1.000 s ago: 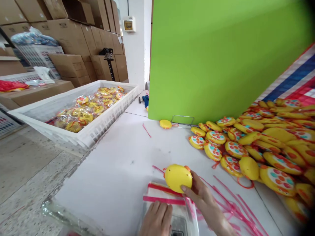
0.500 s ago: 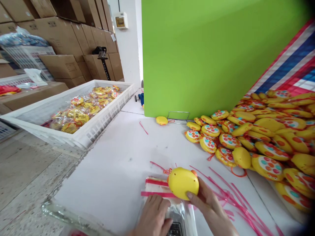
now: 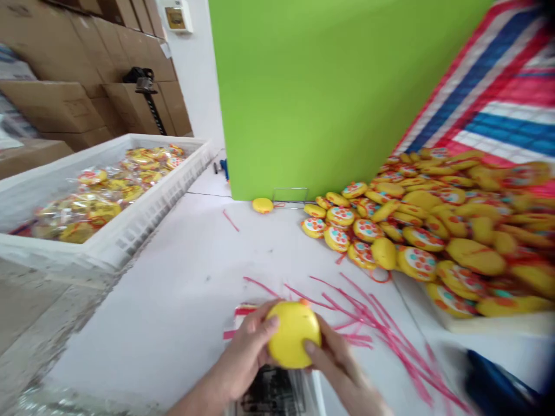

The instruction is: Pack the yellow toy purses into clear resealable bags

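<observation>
A rounded yellow plastic toy (image 3: 293,334) with a small orange beak-like bit is held up between both hands, its plain back turned toward me. My left hand (image 3: 249,346) grips its left edge, thumb on top. On its right side my right hand (image 3: 336,355) is closed, thumb pressed to the lower face. Directly beneath lies a stack of clear plastic bags (image 3: 271,393) with dark print, partly covered by the hands. Red-striped bag ends (image 3: 234,323) show beyond my left hand.
Pink strips (image 3: 377,318) lie scattered on the white table (image 3: 173,300). A heap of similar yellow toys (image 3: 416,231) fills the right side. One toy (image 3: 262,205) sits by a wire stand before a green panel (image 3: 312,98). At left, a white crate (image 3: 108,254) holds bagged toys.
My left hand has left the bags and now grips the toy together with my right hand. The toy has turned somewhat. The view has shifted to the right.
</observation>
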Tool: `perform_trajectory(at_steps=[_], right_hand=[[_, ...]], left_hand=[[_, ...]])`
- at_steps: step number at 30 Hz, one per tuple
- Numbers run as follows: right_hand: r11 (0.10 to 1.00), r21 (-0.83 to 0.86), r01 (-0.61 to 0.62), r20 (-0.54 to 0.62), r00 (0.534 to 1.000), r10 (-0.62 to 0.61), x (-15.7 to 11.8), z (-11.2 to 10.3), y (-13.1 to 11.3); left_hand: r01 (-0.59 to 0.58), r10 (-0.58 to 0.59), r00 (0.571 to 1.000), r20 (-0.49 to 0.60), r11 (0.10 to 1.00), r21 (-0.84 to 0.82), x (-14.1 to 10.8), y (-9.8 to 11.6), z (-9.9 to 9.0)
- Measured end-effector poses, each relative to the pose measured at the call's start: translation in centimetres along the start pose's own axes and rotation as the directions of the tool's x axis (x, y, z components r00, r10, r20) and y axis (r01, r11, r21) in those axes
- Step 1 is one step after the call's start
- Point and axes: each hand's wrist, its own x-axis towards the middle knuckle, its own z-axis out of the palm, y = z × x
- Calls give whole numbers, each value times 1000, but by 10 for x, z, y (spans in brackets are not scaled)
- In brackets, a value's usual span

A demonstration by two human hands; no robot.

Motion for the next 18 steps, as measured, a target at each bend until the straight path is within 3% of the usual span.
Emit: perform_trajectory(at_steps=[3, 5, 7, 10, 13, 18], right_hand=[[891, -438, 120, -111, 976, -186, 4, -43, -5], [725, -687, -54, -328, 913, -242, -1, -98, 9], [498, -787, -364, -531, 810, -246, -15, -157, 34], [433, -703, -565, -681, 710, -179, -41, -221, 76], [443, -636, -631, -740, 662, -119, -55, -246, 105], [453, -546, -705, -800, 599, -32, -60, -255, 123]], left_hand=[[264, -251, 964, 83, 895, -359, 10, 10, 7], [280, -300, 953, 32, 839, -466, 16, 11, 2], [243, -308, 951, -40, 818, -521, 21, 13, -8], [182, -294, 949, -113, 806, -563, 27, 16, -19], [179, -291, 950, -113, 804, -568, 29, 19, -17], [212, -356, 918, -174, 813, -542, 29, 18, -7]])
